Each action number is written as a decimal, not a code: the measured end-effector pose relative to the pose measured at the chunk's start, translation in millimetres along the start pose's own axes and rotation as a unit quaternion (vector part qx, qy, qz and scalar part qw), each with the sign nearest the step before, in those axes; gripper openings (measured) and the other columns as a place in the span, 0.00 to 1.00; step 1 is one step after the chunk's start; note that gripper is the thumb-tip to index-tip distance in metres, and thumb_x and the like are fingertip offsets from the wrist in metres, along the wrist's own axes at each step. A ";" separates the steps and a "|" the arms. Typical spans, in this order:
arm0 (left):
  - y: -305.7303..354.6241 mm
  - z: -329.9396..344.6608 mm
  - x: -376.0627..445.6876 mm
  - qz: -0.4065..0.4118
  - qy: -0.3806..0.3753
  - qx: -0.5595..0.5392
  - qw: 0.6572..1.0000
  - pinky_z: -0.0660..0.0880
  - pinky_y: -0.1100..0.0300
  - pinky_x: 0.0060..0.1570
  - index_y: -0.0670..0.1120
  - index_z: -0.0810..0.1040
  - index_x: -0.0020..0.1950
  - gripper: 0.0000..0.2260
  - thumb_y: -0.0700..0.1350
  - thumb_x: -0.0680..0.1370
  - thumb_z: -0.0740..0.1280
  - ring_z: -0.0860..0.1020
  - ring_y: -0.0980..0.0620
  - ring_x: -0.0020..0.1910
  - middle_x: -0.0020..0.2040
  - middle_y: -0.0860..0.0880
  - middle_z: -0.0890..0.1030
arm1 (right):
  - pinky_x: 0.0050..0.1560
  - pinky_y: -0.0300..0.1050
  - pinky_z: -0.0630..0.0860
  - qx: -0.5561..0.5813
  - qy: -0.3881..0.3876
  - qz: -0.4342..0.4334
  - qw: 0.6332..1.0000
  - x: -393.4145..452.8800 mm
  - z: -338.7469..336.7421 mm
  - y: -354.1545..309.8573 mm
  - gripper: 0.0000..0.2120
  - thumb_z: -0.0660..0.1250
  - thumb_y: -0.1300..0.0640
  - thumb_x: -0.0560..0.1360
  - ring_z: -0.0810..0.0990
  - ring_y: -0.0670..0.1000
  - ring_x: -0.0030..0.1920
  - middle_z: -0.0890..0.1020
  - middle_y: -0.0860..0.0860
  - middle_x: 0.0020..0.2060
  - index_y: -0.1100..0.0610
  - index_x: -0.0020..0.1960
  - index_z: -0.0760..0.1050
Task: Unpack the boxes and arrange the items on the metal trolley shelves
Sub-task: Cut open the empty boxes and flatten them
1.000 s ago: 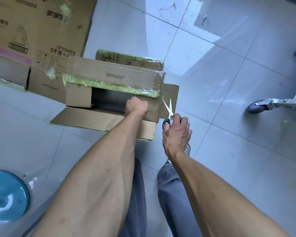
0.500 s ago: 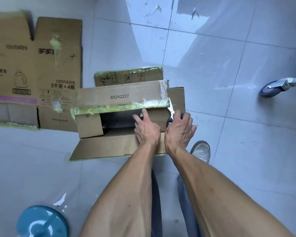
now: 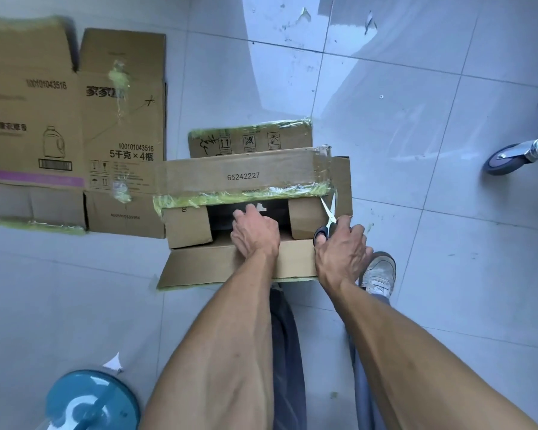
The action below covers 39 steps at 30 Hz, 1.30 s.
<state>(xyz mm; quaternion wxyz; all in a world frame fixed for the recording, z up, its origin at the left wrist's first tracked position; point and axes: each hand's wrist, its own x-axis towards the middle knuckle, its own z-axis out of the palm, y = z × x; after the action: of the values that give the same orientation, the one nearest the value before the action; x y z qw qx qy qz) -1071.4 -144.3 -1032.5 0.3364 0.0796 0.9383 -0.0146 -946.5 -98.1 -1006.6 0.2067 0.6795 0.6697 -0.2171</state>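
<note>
Cardboard box (image 3: 246, 178) lay at frame centre, its long axis running left to right. Left hand (image 3: 255, 232) reached into its dark opening, fingers hidden, grasp unclear. Right hand (image 3: 342, 248), at the box's right end, gripped scissors (image 3: 326, 220).

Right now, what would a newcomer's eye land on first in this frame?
The half-opened cardboard box at centre, marked 65242227 and edged with yellow-green tape, with the left hand reaching into its dark opening. Just right of it, the right hand grips scissors with blades pointing up at the box's taped corner. A flattened printed carton lies on the tile floor to the left, and a trolley caster shows at the right edge.
</note>
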 end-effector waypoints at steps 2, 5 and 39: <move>-13.8 -13.7 7.2 0.012 0.003 0.020 1.000 0.74 0.49 0.54 0.44 0.76 0.59 0.12 0.42 0.78 0.61 0.76 0.42 0.56 0.58 0.42 0.74 | 0.56 0.53 0.67 0.029 -0.020 0.030 0.999 -9.5 1.4 -10.9 0.14 0.65 0.51 0.76 0.75 0.59 0.52 0.74 0.57 0.51 0.56 0.58 0.69; -42.3 -33.2 15.9 0.042 0.023 0.053 0.997 0.73 0.48 0.53 0.43 0.75 0.56 0.09 0.40 0.77 0.61 0.76 0.41 0.53 0.59 0.42 0.72 | 0.55 0.53 0.71 0.103 -0.060 0.087 0.989 -31.6 6.7 -35.7 0.16 0.67 0.50 0.75 0.77 0.61 0.53 0.77 0.58 0.52 0.56 0.59 0.70; -75.9 -1.4 12.6 0.104 0.083 0.004 0.991 0.68 0.48 0.65 0.46 0.64 0.72 0.29 0.41 0.73 0.69 0.63 0.41 0.73 0.76 0.39 0.58 | 0.57 0.52 0.65 0.067 0.045 -0.043 0.996 -73.5 63.8 -13.6 0.12 0.67 0.51 0.76 0.74 0.57 0.53 0.74 0.54 0.50 0.54 0.56 0.70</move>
<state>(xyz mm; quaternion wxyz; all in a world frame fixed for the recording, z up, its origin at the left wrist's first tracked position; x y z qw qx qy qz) -1094.0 -217.3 -1041.4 0.2570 0.1791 0.9494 0.0238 -961.9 -194.7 -1016.8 0.1206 0.6716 0.6909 -0.2390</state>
